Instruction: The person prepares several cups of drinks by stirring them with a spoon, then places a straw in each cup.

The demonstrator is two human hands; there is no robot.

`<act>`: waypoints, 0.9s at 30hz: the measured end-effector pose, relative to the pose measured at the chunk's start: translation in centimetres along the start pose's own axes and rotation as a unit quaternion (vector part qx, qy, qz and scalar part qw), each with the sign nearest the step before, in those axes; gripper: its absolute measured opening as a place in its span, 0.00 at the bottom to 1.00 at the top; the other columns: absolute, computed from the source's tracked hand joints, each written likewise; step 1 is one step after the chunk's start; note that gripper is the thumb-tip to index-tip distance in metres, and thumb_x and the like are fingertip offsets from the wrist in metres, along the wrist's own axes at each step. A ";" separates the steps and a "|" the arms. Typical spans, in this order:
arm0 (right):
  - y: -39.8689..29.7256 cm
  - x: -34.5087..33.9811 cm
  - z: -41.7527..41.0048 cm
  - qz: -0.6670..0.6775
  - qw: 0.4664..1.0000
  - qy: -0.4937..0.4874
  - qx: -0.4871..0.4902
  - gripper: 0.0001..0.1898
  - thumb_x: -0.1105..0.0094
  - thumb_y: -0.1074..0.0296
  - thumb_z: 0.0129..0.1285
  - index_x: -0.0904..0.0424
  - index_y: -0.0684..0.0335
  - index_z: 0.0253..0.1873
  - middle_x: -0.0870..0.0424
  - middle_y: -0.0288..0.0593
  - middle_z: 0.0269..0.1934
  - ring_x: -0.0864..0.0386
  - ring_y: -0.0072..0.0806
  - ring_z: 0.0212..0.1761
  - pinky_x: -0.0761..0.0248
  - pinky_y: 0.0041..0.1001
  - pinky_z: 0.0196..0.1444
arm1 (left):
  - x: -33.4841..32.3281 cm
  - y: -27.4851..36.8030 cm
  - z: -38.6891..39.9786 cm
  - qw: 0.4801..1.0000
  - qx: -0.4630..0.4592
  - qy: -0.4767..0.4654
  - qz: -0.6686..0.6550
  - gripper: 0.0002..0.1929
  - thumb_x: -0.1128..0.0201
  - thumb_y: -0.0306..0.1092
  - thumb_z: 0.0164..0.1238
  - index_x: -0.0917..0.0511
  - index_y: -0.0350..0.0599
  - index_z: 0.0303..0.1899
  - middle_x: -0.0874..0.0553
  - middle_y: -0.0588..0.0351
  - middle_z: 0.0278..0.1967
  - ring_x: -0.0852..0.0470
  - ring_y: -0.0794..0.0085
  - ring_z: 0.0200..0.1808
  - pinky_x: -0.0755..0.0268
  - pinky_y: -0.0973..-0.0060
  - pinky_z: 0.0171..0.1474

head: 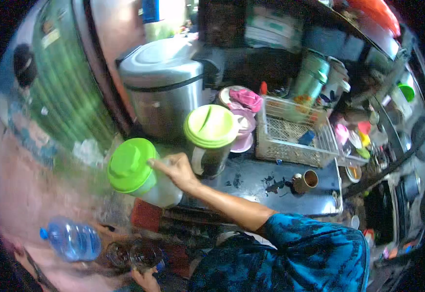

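My right hand point(176, 169) reaches across from the right and grips a translucent plastic pitcher point(163, 189) with a bright green lid point(132, 164), its thumb by the lid's edge. The pitcher is tilted, near the left end of the dark tabletop point(249, 182). Just beyond my hand stands a second pitcher with a yellow-green lid point(210, 124), its contents dark, a pale handle on its side. At the bottom my left hand point(144, 279) is closed around the lower part of a dark see-through plastic bottle point(144, 253); its far end is blurred.
A large steel container point(161, 84) stands behind the pitchers. Beside it are plates with a pink cloth point(245, 100) and a white plastic crate point(292, 146). A brown cup point(310, 179) sits near the table's right end, by a dark wet patch. A blue water bottle point(74, 239) lies lower left.
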State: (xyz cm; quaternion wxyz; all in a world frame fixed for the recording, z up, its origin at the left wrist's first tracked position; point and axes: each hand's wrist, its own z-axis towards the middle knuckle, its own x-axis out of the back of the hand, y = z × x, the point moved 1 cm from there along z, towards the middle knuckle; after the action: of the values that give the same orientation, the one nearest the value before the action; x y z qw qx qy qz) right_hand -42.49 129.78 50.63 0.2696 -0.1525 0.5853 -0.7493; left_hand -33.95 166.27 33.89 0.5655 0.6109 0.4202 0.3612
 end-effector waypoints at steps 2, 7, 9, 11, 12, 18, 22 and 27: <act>1.6 0.6 -0.6 -0.071 0.995 0.066 0.017 0.22 0.31 0.53 0.63 0.17 0.66 0.23 0.29 0.30 0.13 0.37 0.14 0.15 0.45 0.25 0.17 | -2.6 1.9 -0.7 0.999 -0.007 0.044 -0.007 0.29 0.44 0.22 0.48 0.33 0.38 0.57 0.23 0.51 0.39 0.22 0.68 0.32 0.24 0.68 0.32; 6.1 0.7 -1.2 -0.112 0.984 0.139 -0.002 0.29 0.41 0.45 0.67 0.21 0.74 0.30 0.24 0.52 0.18 0.24 0.34 0.21 0.32 0.39 0.28 | -5.0 5.6 -0.4 0.970 -0.024 -0.198 0.136 0.26 0.38 0.40 0.58 0.28 0.42 0.59 0.18 0.49 0.40 0.19 0.62 0.33 0.23 0.68 0.36; 4.6 1.4 -2.0 -0.179 0.980 0.077 -0.029 0.20 0.44 0.56 0.70 0.27 0.75 0.40 0.21 0.63 0.30 0.20 0.53 0.32 0.29 0.44 0.38 | -5.6 6.3 -0.2 0.932 -0.027 -0.297 0.207 0.27 0.35 0.49 0.63 0.26 0.45 0.59 0.16 0.48 0.40 0.18 0.59 0.33 0.22 0.68 0.38; 5.5 1.9 -4.1 -0.256 0.946 0.073 0.183 0.18 0.44 0.69 0.67 0.31 0.77 0.55 0.23 0.67 0.39 0.24 0.59 0.38 0.30 0.46 0.45 | -6.3 5.2 0.0 0.905 -0.032 -0.348 0.244 0.28 0.33 0.54 0.65 0.25 0.46 0.60 0.15 0.48 0.41 0.17 0.57 0.33 0.22 0.68 0.39; 4.5 2.3 -6.1 -0.309 0.948 -0.025 0.068 0.22 0.44 0.78 0.64 0.35 0.77 0.61 0.25 0.68 0.47 0.23 0.58 0.47 0.29 0.45 0.52 | -6.0 2.4 0.4 0.915 -0.043 -0.343 0.208 0.23 0.36 0.46 0.66 0.24 0.44 0.57 0.16 0.49 0.35 0.19 0.62 0.30 0.23 0.67 0.37; -4.9 18.0 -8.7 -0.288 0.956 -0.004 0.063 0.13 0.38 0.67 0.65 0.19 0.68 0.50 0.15 0.54 0.41 0.16 0.40 0.41 0.23 0.33 0.43 | -13.5 -0.4 -0.9 0.934 -0.057 -0.321 0.147 0.15 0.38 0.24 0.47 0.26 0.40 0.41 0.24 0.56 0.35 0.24 0.71 0.31 0.27 0.71 0.39; -7.0 33.5 -1.9 -0.373 0.904 0.158 0.139 0.11 0.43 0.75 0.65 0.19 0.73 0.49 0.14 0.48 0.40 0.16 0.28 0.40 0.22 0.29 0.44 | -20.6 2.1 -3.8 0.899 -0.130 -0.386 0.161 0.13 0.37 0.26 0.48 0.24 0.42 0.39 0.22 0.59 0.34 0.24 0.75 0.33 0.31 0.75 0.36; -6.9 49.5 7.2 -0.450 0.835 0.306 0.084 0.11 0.47 0.80 0.61 0.19 0.72 0.47 0.13 0.58 0.35 0.12 0.39 0.34 0.21 0.34 0.40 | -29.9 3.1 -7.0 0.907 -0.088 -0.384 0.151 0.06 0.39 0.27 0.54 0.19 0.33 0.30 0.18 0.56 0.22 0.21 0.73 0.25 0.30 0.70 0.31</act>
State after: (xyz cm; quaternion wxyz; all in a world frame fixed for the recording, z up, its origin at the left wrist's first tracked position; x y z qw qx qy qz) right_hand -80.15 96.33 54.90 -0.2787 -0.1389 0.4396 -0.8425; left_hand -51.57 141.38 38.64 0.6731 0.7064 0.0403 0.2153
